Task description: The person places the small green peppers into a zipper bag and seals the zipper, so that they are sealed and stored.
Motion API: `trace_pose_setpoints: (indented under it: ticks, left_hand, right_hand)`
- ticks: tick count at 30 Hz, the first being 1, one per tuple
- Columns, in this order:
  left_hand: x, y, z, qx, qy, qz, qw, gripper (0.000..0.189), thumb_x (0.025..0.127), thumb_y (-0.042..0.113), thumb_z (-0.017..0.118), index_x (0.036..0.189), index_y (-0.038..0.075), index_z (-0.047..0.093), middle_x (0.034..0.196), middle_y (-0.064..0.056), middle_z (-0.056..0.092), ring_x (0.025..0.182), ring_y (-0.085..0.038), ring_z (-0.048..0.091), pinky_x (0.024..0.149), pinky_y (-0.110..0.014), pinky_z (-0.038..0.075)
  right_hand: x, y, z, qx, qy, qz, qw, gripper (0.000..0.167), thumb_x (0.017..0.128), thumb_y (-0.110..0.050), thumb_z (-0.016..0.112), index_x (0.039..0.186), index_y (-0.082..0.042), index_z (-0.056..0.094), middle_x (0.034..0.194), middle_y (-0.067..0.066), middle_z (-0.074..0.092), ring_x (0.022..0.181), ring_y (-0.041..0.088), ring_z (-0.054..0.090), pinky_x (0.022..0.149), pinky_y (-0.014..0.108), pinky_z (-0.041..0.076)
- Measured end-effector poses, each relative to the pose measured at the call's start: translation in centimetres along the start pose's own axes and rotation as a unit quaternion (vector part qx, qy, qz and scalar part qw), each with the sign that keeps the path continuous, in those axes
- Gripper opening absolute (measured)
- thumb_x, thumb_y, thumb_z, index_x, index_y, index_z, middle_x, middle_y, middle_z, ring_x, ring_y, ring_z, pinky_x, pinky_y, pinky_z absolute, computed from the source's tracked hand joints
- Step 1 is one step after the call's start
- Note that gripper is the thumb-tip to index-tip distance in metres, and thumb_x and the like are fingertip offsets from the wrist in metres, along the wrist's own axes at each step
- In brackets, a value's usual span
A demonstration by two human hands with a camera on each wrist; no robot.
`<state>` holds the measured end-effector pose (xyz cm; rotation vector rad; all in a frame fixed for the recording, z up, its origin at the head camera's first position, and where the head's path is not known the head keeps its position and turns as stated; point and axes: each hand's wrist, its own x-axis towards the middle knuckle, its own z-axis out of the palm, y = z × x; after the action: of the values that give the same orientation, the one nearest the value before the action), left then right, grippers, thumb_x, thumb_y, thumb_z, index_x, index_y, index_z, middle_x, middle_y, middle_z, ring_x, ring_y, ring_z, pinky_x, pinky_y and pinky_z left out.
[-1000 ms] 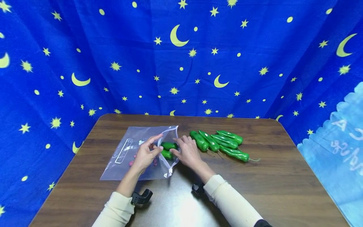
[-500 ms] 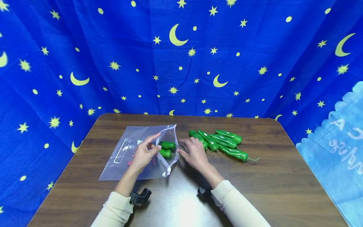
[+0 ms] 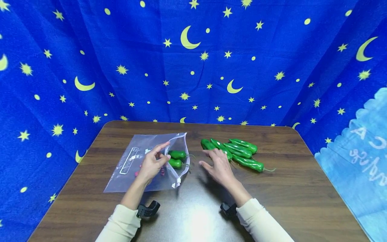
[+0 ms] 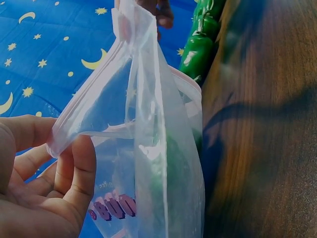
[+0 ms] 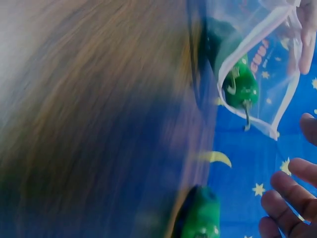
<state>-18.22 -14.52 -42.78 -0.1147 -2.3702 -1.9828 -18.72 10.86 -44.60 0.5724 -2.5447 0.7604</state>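
A clear zip bag (image 3: pixel 127 168) lies on the table with its mouth held apart, facing right. My left hand (image 3: pixel 153 164) pinches the upper edge of that mouth between thumb and fingers; the left wrist view shows the pinched zip edge (image 4: pixel 62 134). Inside the opening lie two green peppers (image 3: pixel 176 163), stems pointing out to the right. My right hand (image 3: pixel 220 167) hovers by the loose green peppers (image 3: pixel 239 150), fingers spread and holding nothing, partly covering the nearest ones. The right wrist view shows its fingers (image 5: pixel 285 198) apart from the bag.
Several green peppers lie grouped right of the bag, the front one (image 3: pixel 248 163) with a long stem. A white slider (image 3: pixel 176 183) sits at the bag's near corner. The wooden table (image 3: pixel 287 188) ends at a blue star-patterned cloth (image 3: pixel 145 94).
My right hand has drawn out of the bag's mouth and moved right to the loose peppers, leaving two peppers in the bag. My left hand keeps its pinch on the bag edge.
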Motion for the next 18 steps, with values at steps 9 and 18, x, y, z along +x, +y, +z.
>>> trace_pose_setpoints:
  ticks: [9,18]
  left_hand:
    - [0.1,0.1,0.0,-0.001,-0.002,-0.003,1.0,0.05,0.086,-0.002,0.061,0.134,0.008,0.053,0.103,-0.012,0.049,0.067,-0.004,0.047,0.052,-0.016,0.042]
    - [-0.1,0.1,0.0,0.003,0.001,0.002,1.0,0.049,0.086,-0.001,0.061,0.133,0.008,0.053,0.096,-0.007,0.048,0.068,-0.005,0.046,0.051,-0.018,0.043]
  right_hand:
    - [-0.9,1.9,-1.6,0.001,0.015,0.028,0.9995,0.041,0.077,-0.025,0.076,0.113,-0.009,0.066,0.095,0.006,0.065,0.09,0.024,0.056,0.077,0.039,0.043]
    - [-2.2,3.8,-3.1,-0.015,0.0,0.071,0.9973,0.041,0.08,-0.029,0.074,0.115,-0.011,0.065,0.101,0.009,0.065,0.096,0.027,0.055,0.079,0.041,0.042]
